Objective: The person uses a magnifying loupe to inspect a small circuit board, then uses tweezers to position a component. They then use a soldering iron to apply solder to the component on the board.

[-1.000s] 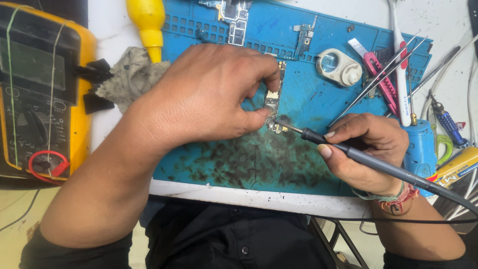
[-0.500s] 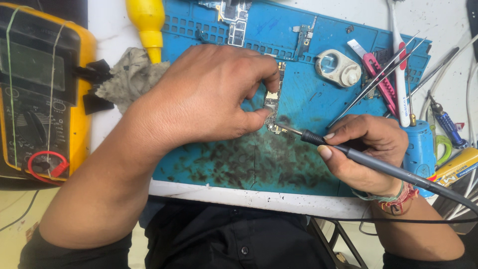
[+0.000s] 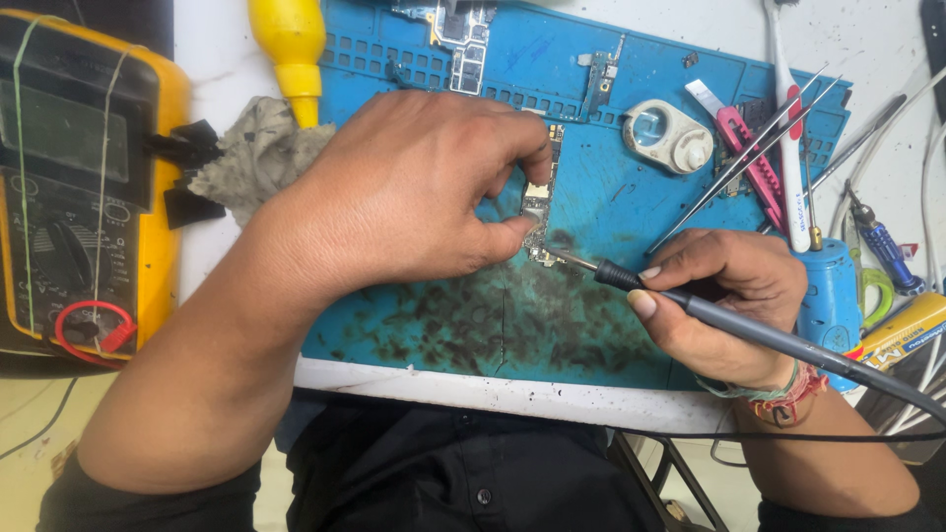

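The left hand (image 3: 414,197) is closed on a small circuit board (image 3: 539,212), thumb and fingers pinching it by its narrow edges and holding it down on the blue work mat (image 3: 631,207), near the middle of the mat. The right hand (image 3: 724,296) is clamped around a grey soldering iron (image 3: 749,330) like a pen, and the metal tip touches the lower end of the board. The two hands are close together but do not touch each other. I judge the board to be very light, thin and stiff, and also fragile (the small parts on its face could be damaged easily), so the bare edges are the proper place to take it, not the face. The iron looks slim and light, and its dark grip behind the tip is where the fingers should stay. The mat has small moulded compartments along its far rim; whether they contain anything I cannot tell. On the mat lie also a white round loupe (image 3: 670,136), tweezers (image 3: 734,172) and a pink tool (image 3: 744,158). A yellow multimeter (image 3: 84,187) stands at the left, beside a grey rag (image 3: 258,153).
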